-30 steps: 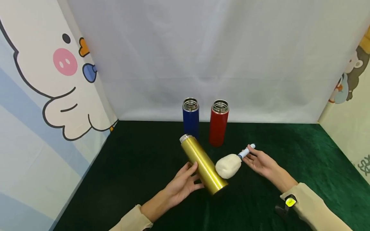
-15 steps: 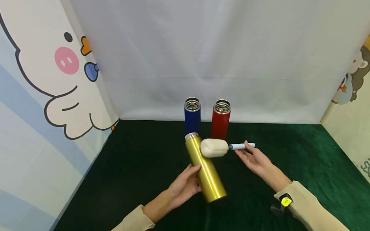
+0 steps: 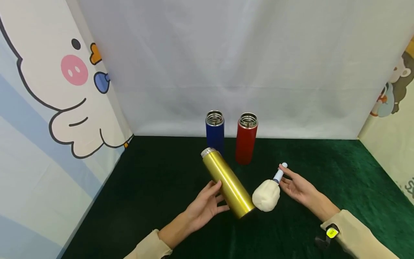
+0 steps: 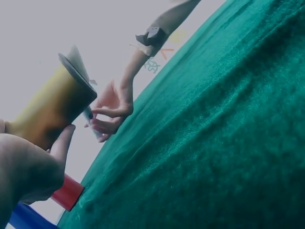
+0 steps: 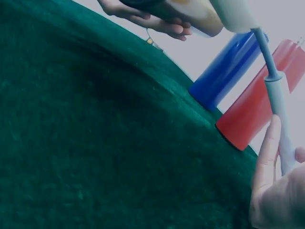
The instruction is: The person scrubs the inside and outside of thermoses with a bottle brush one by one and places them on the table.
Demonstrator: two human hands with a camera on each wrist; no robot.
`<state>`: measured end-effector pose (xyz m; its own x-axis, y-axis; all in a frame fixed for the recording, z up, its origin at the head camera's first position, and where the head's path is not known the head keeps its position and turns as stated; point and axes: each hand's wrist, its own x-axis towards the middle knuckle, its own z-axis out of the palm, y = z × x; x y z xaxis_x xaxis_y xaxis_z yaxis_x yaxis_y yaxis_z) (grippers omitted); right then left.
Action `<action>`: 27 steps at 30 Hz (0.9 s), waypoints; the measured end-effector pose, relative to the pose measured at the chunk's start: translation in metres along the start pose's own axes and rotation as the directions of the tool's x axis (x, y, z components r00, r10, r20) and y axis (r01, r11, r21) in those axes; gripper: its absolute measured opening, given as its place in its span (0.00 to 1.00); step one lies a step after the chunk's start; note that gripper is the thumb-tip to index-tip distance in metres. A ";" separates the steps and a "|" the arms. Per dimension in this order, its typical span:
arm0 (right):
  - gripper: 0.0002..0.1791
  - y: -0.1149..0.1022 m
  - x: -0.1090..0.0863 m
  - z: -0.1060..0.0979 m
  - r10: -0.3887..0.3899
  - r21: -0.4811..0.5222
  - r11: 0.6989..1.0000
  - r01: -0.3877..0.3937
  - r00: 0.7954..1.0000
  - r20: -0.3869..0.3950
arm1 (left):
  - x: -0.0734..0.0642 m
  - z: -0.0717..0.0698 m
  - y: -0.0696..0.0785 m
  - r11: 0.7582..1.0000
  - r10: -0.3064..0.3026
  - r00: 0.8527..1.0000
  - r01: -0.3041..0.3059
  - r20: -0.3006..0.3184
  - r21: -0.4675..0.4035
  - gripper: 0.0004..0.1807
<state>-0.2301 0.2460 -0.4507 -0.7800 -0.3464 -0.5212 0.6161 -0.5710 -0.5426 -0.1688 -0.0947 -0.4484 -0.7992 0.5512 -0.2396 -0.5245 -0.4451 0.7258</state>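
Note:
My left hand [image 3: 207, 205] grips a gold thermos bottle [image 3: 228, 183] round its middle, thumb across the front. The bottle is tilted, its lidless steel mouth up and to the left, its base toward the right. My right hand [image 3: 299, 189] pinches the pale blue handle of a bottle brush [image 3: 266, 196] near its end. The brush's cream sponge head hangs down and to the left, right at the lower end of the bottle. In the right wrist view, fingers and thumb lie along the handle [image 5: 280, 109], and the head overlaps the gold bottle.
A blue bottle [image 3: 215, 135] and a red bottle [image 3: 246, 140], both lidless, stand upright behind the gold one, near the back edge of the dark green cloth [image 3: 155, 172]. A pale curtain [image 3: 291, 72] hangs behind, and printed cartoon panels flank the table.
The brush head first went up along the gold bottle, then swung back down and right to its base. The gold bottle tipped more upright, then leaned left again.

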 end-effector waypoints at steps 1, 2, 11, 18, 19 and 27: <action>0.06 0.000 0.002 0.001 -0.002 -0.017 1.000 0.002 1.000 -0.003 | 0.000 0.000 0.000 1.000 -0.004 1.000 0.004 -0.001 -0.001 0.29; 0.06 -0.001 0.004 0.003 -0.001 -0.028 1.000 0.001 1.000 -0.004 | -0.001 -0.001 0.000 1.000 -0.007 1.000 0.007 -0.003 0.001 0.29; 0.40 -0.004 0.017 0.039 -0.045 0.285 0.958 0.033 0.998 0.037 | -0.003 0.000 -0.007 0.999 -0.036 0.997 0.034 0.068 0.020 0.23; 0.42 -0.003 0.016 0.046 -0.050 0.368 0.929 0.039 0.999 0.019 | -0.002 0.003 -0.005 1.000 -0.002 0.997 0.000 0.071 0.029 0.23; 0.40 -0.002 0.015 0.045 -0.040 0.349 0.937 0.031 0.999 0.019 | -0.002 0.004 -0.004 1.000 0.008 0.998 -0.009 0.067 0.024 0.24; 0.14 0.006 0.002 0.020 0.001 0.128 0.992 -0.008 0.999 0.054 | -0.003 0.006 -0.003 0.999 0.026 0.998 -0.024 0.060 -0.027 0.29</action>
<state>-0.2301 0.2268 -0.4416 -0.7840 -0.3865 -0.4857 0.6033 -0.6585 -0.4499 -0.1628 -0.0913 -0.4463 -0.7936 0.5807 -0.1819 -0.5128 -0.4773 0.7136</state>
